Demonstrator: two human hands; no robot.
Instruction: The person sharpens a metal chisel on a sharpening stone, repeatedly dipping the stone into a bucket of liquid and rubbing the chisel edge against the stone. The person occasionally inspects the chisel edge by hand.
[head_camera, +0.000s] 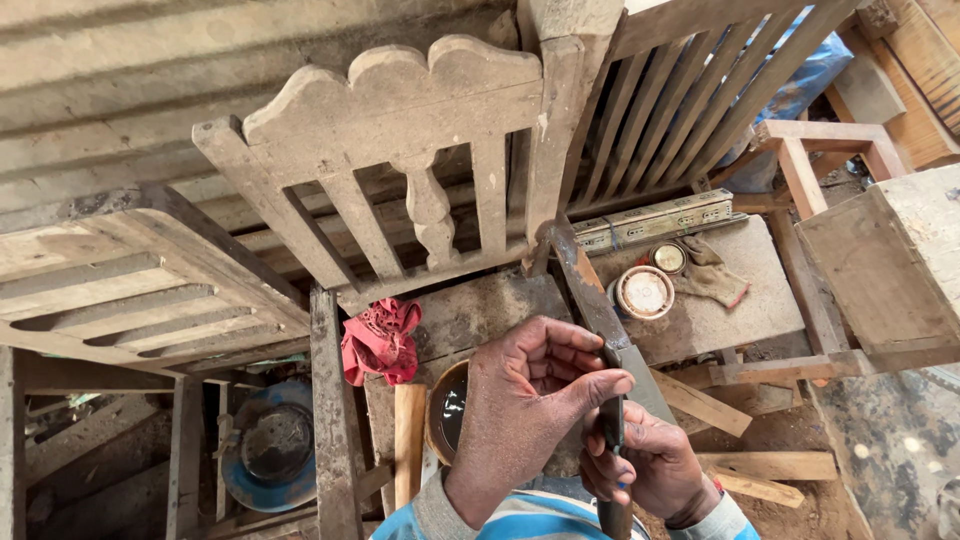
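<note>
While right hand grip clamps chisel upright, left hand curls, fingertips pinching blade top.

Up and right of the fingers, a round tin with a pale label on its lid lies on the counter. Beyond it sits a smaller round tin, then a long printed box.

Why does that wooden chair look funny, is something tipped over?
Yes. The wooden chair lies tipped over among stacked furniture frames. A red rag sits crumpled below it. The left hand and right hand hold a dark tool.
</note>
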